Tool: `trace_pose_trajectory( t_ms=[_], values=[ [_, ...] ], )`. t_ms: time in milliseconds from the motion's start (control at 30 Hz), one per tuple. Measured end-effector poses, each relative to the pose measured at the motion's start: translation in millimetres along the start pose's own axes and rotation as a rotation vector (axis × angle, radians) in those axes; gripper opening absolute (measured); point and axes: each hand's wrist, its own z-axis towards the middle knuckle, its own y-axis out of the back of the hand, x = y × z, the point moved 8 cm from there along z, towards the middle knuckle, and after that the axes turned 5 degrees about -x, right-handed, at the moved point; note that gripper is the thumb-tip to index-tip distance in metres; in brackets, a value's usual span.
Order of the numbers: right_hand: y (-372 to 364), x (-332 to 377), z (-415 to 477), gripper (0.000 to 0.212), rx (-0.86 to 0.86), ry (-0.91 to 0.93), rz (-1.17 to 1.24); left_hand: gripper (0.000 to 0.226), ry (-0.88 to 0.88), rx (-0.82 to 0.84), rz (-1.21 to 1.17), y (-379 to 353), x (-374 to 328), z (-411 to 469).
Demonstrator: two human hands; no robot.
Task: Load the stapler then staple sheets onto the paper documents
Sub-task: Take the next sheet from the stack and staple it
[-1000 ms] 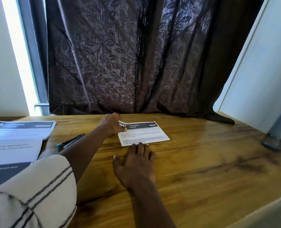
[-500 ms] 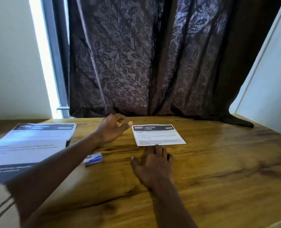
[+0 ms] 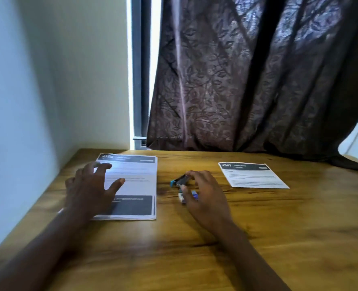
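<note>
The stapler (image 3: 179,181), a small dark one with a blue tip at its left end, lies on the bench (image 3: 194,248) about midway between the two sets of paper, tilted so that the blue tip points left and near. Just near of it lies a small blue and white box (image 3: 189,196), partly hidden by a thumb; what is printed on it is too blurred to read.

The right hand (image 3: 205,196) hovers over both, palm down and fingers curved. Its fingertips reach the right end of the stapler and its thumb lies across the little box, but I cannot tell whether it has a real grip on either or only touches them.

The left hand (image 3: 90,185) is spread wide, fingers apart, palm down over the left part of the stack of paper documents (image 3: 136,185). It grips nothing; whether it presses on the top page or floats just above it is not clear. The stack lies left of the stapler, its top page bearing a dark header bar at the far edge and a dark block near the bottom.

A single sheet (image 3: 251,175) with a dark header and lines of small text lies well to the right, apart from both hands.

Behind the bench hangs a dark curtain (image 3: 247,80) with a leaf pattern, with a strip of bright window frame (image 3: 140,70) to its left and a pale wall (image 3: 48,80) beyond that.
</note>
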Motion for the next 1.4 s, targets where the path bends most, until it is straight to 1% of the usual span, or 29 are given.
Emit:
trace_pose_trajectory(
  t_ms=[100, 200, 300, 367, 400, 500, 600, 667, 867, 900, 933, 1000, 1033, 1067, 1133, 1167, 1267, 1300, 1400],
  values=[
    [-32.2, 39.0, 20.0, 0.044, 0.056, -0.118, 0.001, 0.077, 0.099, 0.075, 0.047, -9.0, 15.9, -1.0],
    [-71.4, 59.7, 42.9, 0.051, 0.186, -0.21, -0.166, 0.079, 0.106, 0.14, 0.082, -14.5, 18.6, 2.1],
    [-95.9, 68.6, 57.1, 0.065, 0.281, -0.239, -0.375, 0.082, 0.091, 0.18, 0.125, -21.2, 17.5, 2.1],
    [-105.2, 72.3, 64.6, 0.062, 0.31, -0.238, -0.445, 0.083, 0.078, 0.168, 0.133, -20.5, 17.2, 4.1],
    [-108.3, 71.3, 67.4, 0.059, 0.317, -0.246, -0.436, 0.082, 0.072, 0.161, 0.133, -19.8, 16.5, 4.9],
    [-120.9, 59.6, 71.1, 0.05, 0.339, -0.323, -0.283, 0.075, 0.089, 0.145, 0.118, -18.7, 20.9, 7.0],
    [-121.7, 43.9, 69.3, 0.036, 0.247, -0.449, -0.006, 0.07, 0.127, 0.093, 0.099, -12.1, 26.1, 9.9],
    [-120.5, 35.8, 68.4, 0.031, 0.191, -0.504, 0.121, 0.068, 0.142, 0.068, 0.108, -8.8, 27.5, 10.6],
    [-126.5, 18.9, 65.1, 0.026, 0.191, -0.579, 0.292, 0.069, 0.124, 0.065, 0.152, -14.8, 24.4, 10.0],
    [-123.6, 18.5, 64.4, 0.026, 0.179, -0.559, 0.274, 0.069, 0.112, 0.044, 0.162, -14.2, 22.5, 9.3],
    [-118.9, 19.7, 67.0, 0.031, 0.158, -0.514, 0.23, 0.07, 0.096, 0.011, 0.174, -11.9, 19.7, 10.7],
    [-104.6, 32.4, 71.8, 0.045, 0.127, -0.381, 0.095, 0.069, 0.061, -0.064, 0.191, -5.8, 14.9, 12.0],
    [-96.7, 43.1, 74.4, 0.049, 0.122, -0.299, 0.013, 0.069, 0.046, -0.087, 0.196, -3.8, 12.5, 12.6],
    [-90.9, 53.3, 76.6, 0.048, 0.12, -0.22, -0.073, 0.069, 0.035, -0.1, 0.202, -3.8, 12.2, 12.7],
    [-76.7, 69.3, 81.1, 0.04, 0.083, -0.115, -0.175, 0.072, 0.002, -0.103, 0.21, -5.0, 10.0, 13.4],
    [-70.3, 75.2, 81.8, 0.038, 0.075, -0.091, -0.147, 0.073, -0.023, -0.09, 0.206, -5.2, 6.4, 12.4],
    [-49.8, 79.9, 78.2, 0.039, 0.062, -0.096, 0.167, 0.072, -0.113, -0.137, 0.163, -1.3, -4.1, 11.9],
    [-39.4, 82.2, 76.3, 0.037, 0.057, -0.091, 0.233, 0.071, -0.146, -0.163, 0.127, 2.6, -7.7, 12.2],
    [-6.6, 82.9, 73.4, 0.027, -0.001, -0.026, 0.328, 0.07, -0.222, -0.231, 0.061, 18.9, -15.6, 8.9]
  ],
)
